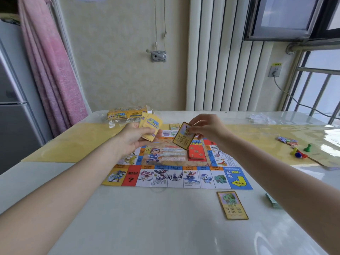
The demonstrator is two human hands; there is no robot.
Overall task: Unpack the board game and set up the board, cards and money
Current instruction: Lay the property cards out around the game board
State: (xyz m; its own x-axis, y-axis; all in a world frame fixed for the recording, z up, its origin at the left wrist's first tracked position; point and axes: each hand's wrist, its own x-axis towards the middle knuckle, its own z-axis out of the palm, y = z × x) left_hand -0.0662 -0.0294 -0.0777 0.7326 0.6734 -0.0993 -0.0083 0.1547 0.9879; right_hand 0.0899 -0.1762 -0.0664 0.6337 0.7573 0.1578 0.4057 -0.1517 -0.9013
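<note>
Left hand (pixel 133 138) grips card stack (pixel 151 128); right hand (pixel 206 128) pinches one card (pixel 184 136)

Unfolded board (pixel 176 173), red card stack (pixel 196 153) atop.

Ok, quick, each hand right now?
Left hand: holds a stack of yellow cards.
Right hand: pinches one property card.

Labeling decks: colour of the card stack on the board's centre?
Red, with gold markings; head view.
</note>
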